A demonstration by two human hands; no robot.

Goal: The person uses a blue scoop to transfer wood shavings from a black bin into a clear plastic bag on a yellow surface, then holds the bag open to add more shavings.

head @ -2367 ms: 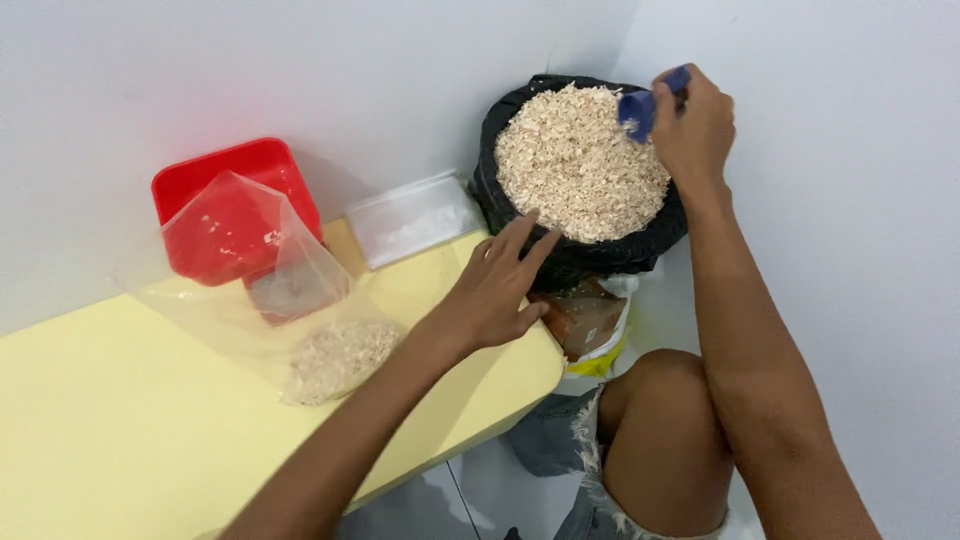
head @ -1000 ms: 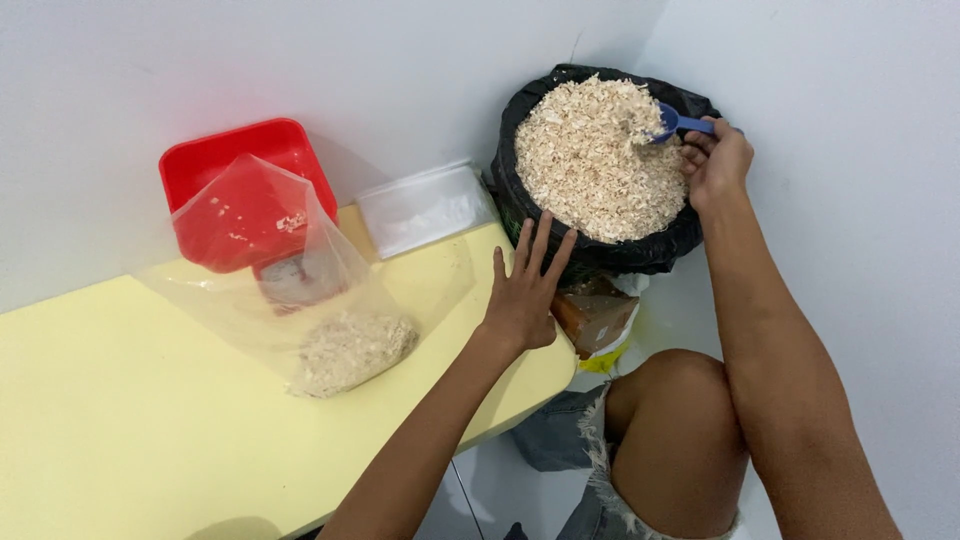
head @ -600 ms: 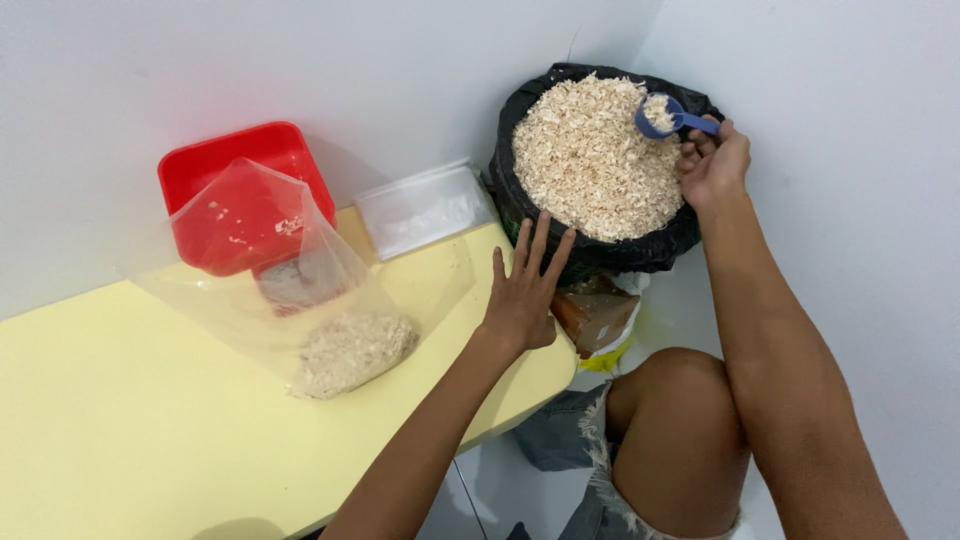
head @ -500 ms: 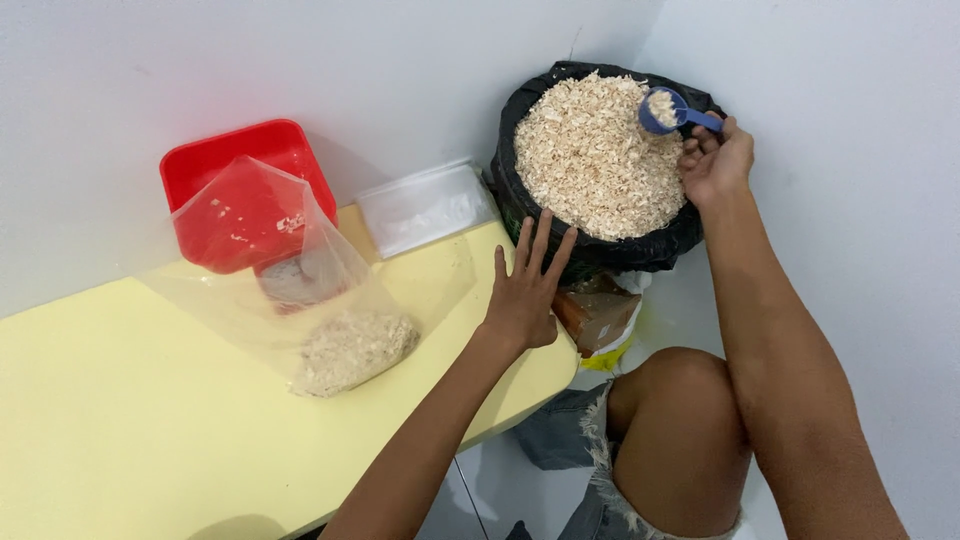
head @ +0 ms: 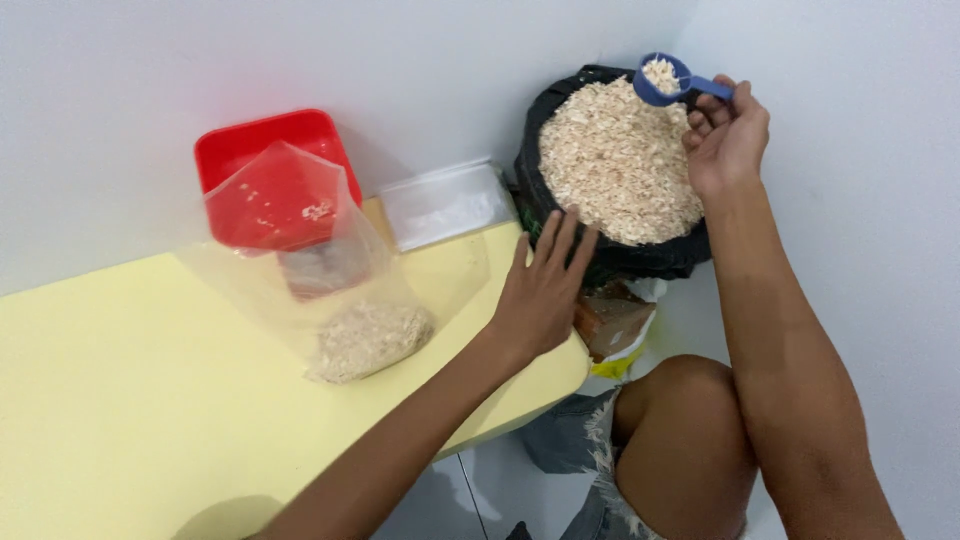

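Right hand point(head: 727, 140) is pinched around the handle of a small blue scoop point(head: 668, 80), which has a little heap of pale flakes in its bowl. The scoop sits up over the far edge of a black bag point(head: 610, 262) that's packed full of those same flakes point(head: 615, 165), wedged into the corner between the two white walls.

Left hand point(head: 540, 290) isn't holding anything, just lying flat with fingers spread on the corner of the yellow bench point(head: 130, 420), right beside the black bag.

Further left on the bench there's a clear plastic bag point(head: 320, 270) standing open, with a small pile of flakes settled in the bottom. Behind it, against the wall, a red square container point(head: 250, 150), and next to that a flat stack of clear bags point(head: 440, 203). Below the bench edge there's a brownish packet point(head: 612, 318), and the person's bare knee point(head: 690, 400) pokes up near it.
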